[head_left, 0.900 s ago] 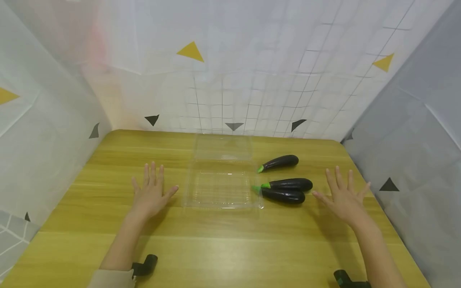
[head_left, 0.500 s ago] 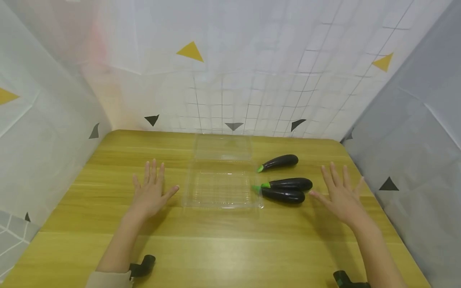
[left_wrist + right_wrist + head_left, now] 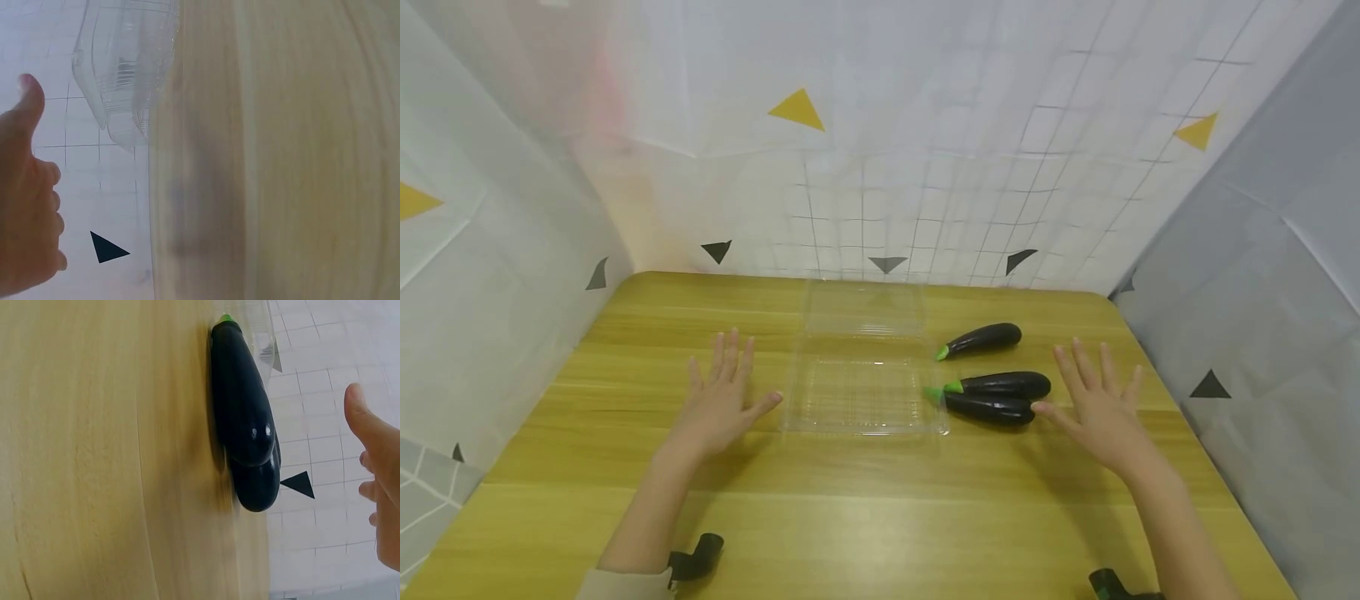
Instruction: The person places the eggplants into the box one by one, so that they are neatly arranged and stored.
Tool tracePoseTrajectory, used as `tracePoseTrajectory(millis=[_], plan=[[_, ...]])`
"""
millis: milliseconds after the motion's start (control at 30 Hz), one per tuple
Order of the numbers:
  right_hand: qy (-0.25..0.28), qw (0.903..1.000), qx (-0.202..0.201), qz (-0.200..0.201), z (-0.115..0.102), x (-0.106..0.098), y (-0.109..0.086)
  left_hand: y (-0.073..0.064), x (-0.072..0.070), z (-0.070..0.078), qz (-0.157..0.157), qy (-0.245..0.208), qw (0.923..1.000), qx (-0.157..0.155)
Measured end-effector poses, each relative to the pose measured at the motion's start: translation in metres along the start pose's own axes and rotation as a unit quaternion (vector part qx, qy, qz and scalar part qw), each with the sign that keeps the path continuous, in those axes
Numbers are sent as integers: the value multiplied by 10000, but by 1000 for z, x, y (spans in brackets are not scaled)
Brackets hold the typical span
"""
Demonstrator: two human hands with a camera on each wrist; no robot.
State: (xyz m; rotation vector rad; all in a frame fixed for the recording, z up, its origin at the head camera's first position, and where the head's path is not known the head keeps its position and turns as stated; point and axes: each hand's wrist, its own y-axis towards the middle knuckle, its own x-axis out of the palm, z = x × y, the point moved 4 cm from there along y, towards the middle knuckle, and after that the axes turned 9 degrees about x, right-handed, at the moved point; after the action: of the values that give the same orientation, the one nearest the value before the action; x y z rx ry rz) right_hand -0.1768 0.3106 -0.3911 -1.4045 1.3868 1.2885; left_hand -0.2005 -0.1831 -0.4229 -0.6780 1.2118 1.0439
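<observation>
A clear plastic clamshell box [image 3: 861, 392] lies on the table with its lid [image 3: 865, 307] folded back toward the wall. To its right are three dark eggplants with green stem ends: one farther back [image 3: 985, 338], and a middle one [image 3: 1007, 384] side by side with a front one [image 3: 992, 408], whose stem overlaps the box's right edge. My left hand [image 3: 715, 408], fingers spread, hovers left of the box, thumb toward its side. My right hand [image 3: 1101, 417] is likewise spread and holds nothing, its thumb tip right by the front eggplant's rounded end. In the right wrist view two eggplants [image 3: 240, 394] overlap.
The wooden table [image 3: 865, 517] ends at a white back wall [image 3: 925, 108] with grid lines and yellow and black triangles. Grey-white sheets [image 3: 1262, 275] flank both sides. Black wrist mounts [image 3: 696, 558] sit on the forearms.
Both hands have moved inward: the left slightly right toward the box, the right leftward toward the eggplants. The box and eggplants stay where they were.
</observation>
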Motion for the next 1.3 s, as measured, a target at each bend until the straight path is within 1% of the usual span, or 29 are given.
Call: tracePoseTrajectory(millis=[100, 200, 300, 467, 567, 700, 833, 1000, 1200, 1300], plan=[[108, 9996, -175, 191, -5, -1, 1, 2, 1, 4, -18, -164, 9996, 226], [194, 9978, -393, 495, -7, -4, 2, 4, 1, 9, -68, -368, 9984, 419], [264, 9945, -617, 803, -7, -6, 3, 5, 3, 14, -145, -477, 9972, 560], [349, 9851, -1027, 1337, -7, -9, 4, 6, 7, 19, -104, -612, 9953, 737], [358, 9785, -1171, 1661, -7, -11, 4, 8, 11, 22, -75, -617, 9948, 802], [389, 9748, -1100, 1902, -7, -13, 2, 10, 15, 27, -125, -772, 9929, 898], [392, 9734, -1006, 2022, -8, -14, 0, 12, 19, 31, -172, -969, 9903, 977], [360, 9709, -1000, 2144, -11, -16, -1, 15, 21, 35, -188, -1045, 9890, 1030], [358, 9675, -1040, 2277, -12, -17, -1, 17, 24, 36, -296, -1190, 9878, 956], [448, 9635, -1173, 2364, -14, -18, -1, 17, 25, 35, -355, -1235, 9876, 899]])
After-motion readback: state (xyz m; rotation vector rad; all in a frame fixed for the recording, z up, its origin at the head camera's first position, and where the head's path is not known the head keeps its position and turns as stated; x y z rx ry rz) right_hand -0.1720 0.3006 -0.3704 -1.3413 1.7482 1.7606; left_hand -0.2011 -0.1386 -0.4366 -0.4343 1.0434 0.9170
